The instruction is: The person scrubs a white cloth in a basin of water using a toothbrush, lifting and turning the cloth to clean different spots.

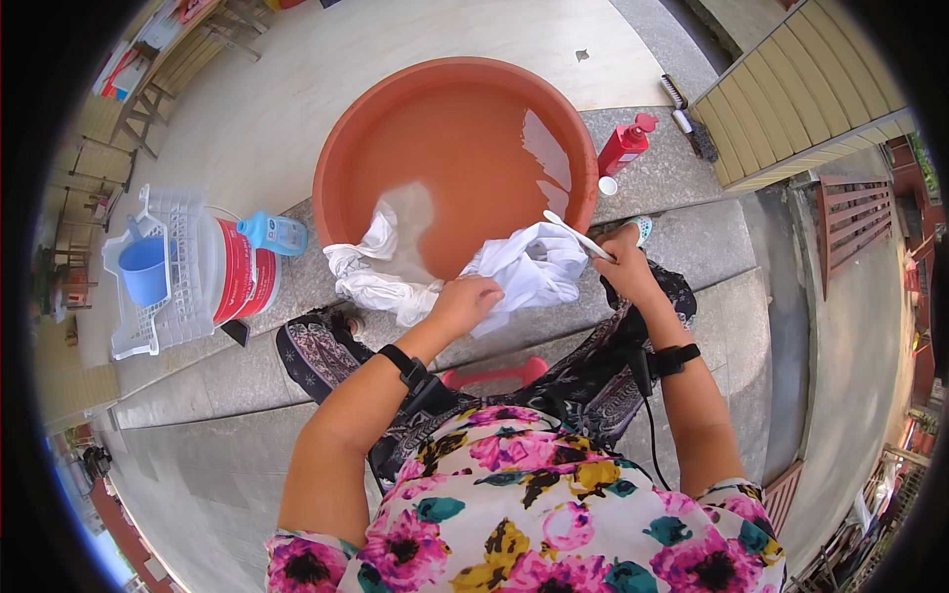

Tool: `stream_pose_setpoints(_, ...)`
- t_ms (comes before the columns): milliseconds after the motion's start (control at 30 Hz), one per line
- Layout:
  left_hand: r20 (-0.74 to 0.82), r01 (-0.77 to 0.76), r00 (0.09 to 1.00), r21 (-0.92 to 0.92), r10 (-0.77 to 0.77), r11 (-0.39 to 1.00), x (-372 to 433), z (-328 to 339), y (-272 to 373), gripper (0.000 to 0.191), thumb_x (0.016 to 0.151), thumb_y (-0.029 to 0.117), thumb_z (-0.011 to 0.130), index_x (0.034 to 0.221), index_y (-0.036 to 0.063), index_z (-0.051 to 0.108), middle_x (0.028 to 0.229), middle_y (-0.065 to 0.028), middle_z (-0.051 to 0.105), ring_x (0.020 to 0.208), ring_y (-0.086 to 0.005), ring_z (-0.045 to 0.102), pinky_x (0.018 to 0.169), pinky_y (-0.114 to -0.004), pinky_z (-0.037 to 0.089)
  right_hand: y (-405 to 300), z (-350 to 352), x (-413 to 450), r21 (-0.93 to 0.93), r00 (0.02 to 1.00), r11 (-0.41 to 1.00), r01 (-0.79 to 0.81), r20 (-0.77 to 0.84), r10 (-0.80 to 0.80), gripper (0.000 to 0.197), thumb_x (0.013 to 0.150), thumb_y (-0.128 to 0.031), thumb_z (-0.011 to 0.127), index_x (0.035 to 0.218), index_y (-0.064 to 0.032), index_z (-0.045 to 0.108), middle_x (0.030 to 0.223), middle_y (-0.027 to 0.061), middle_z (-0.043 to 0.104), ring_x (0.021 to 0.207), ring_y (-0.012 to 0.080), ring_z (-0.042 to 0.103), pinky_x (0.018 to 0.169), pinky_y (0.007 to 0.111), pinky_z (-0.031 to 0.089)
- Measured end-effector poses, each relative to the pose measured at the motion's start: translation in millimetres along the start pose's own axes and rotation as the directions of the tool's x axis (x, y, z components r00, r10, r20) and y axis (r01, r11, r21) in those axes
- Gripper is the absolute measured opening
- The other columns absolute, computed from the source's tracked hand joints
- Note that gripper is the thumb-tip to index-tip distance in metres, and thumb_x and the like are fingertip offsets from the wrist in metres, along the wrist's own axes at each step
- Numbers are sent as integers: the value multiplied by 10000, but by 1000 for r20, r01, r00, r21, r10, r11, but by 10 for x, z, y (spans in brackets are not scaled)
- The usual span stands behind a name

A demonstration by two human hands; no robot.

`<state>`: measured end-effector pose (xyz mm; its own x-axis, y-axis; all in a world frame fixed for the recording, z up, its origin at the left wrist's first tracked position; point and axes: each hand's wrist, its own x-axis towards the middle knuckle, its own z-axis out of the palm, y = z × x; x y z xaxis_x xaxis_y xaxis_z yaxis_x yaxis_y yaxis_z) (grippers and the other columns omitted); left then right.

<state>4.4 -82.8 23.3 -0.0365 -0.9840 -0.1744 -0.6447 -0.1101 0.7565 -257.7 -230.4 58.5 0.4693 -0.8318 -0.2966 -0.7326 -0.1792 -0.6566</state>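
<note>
A large round orange-brown plastic tub (452,70) holding water stands before me. White cloth (534,259) hangs over its near rim, bunched up, and part of it trails into the water on the left. My left hand (468,300) rests on the cloth, its fingers curled at the fabric's edge. In my right hand (625,259) is the handle of a white brush (571,231), its head lying over the cloth's right side. The bristles are hidden.
Right of the tub stand a red pump bottle (623,148), a small white cap (608,185) and two scrubbing brushes (695,133). To the left are a blue bottle (278,233), a red-and-white paint bucket (248,278) and a white plastic basket (185,296) with a blue dipper (144,270).
</note>
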Motion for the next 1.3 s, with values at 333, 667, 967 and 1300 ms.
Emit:
stream_pose_setpoints(333, -93, 99, 993, 379, -68, 920, 500, 105, 21, 129, 719, 175, 647, 804, 82, 618, 844, -114, 608, 809, -297, 580, 773, -399, 441, 16, 760, 532, -139, 979, 984, -111, -183, 85, 206, 692, -171, 641, 868, -65, 627, 824, 151, 636, 793, 330, 611, 707, 425, 478)
stream_pose_setpoints(667, -182, 144, 947, -489, -263, 860, 638, -93, -110, 62, 845, 73, 542, 815, 26, 569, 719, 21, 549, 673, -43, 498, 611, -192, 406, 190, 535, 536, 68, 982, 997, -32, -185, 44, 150, 684, -114, 625, 798, -18, 636, 733, 177, 616, 696, 315, 606, 642, 388, 471)
stream_pose_setpoints(967, -147, 101, 943, -731, -300, 675, 424, -276, 17, 40, 839, 60, 547, 839, 23, 563, 720, 16, 559, 641, -44, 495, 582, -192, 395, 29, 646, 485, 94, 982, 995, -42, -181, 58, 194, 664, -112, 657, 847, -51, 644, 771, 161, 628, 751, 335, 606, 682, 393, 478)
stream_pose_setpoints(1300, 15, 311, 916, -656, -400, 688, -20, -22, -226, 65, 846, 93, 549, 864, 38, 579, 736, 16, 568, 661, -58, 507, 613, -207, 407, -61, 484, -22, 146, 950, 965, 216, -259, -173, 204, 788, -194, 591, 892, -21, 616, 780, 171, 609, 744, 331, 588, 681, 402, 452)
